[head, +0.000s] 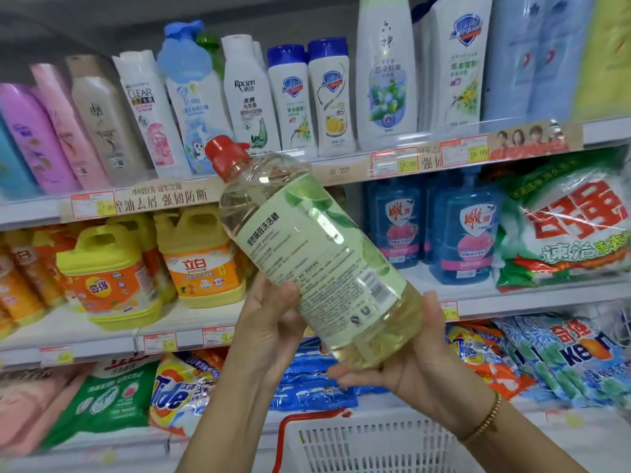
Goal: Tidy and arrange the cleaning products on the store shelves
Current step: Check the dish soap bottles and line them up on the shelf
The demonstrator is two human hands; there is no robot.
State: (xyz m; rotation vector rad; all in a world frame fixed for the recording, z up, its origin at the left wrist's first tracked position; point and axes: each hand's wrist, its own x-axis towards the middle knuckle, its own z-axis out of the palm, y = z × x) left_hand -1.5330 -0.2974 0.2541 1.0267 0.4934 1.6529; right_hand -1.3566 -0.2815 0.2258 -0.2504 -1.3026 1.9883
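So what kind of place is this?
Probably a shop aisle: shelves lined with shampoos, price tags on their edges, and a basket below the bottle in the left hand and right hand.

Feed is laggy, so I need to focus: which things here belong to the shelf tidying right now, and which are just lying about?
In the job: red-capped bottle, tilted, held by left hand and right hand; yellow jugs and blue bottles on the middle shelf.
Just lying about: white basket; price tags; bracelet.
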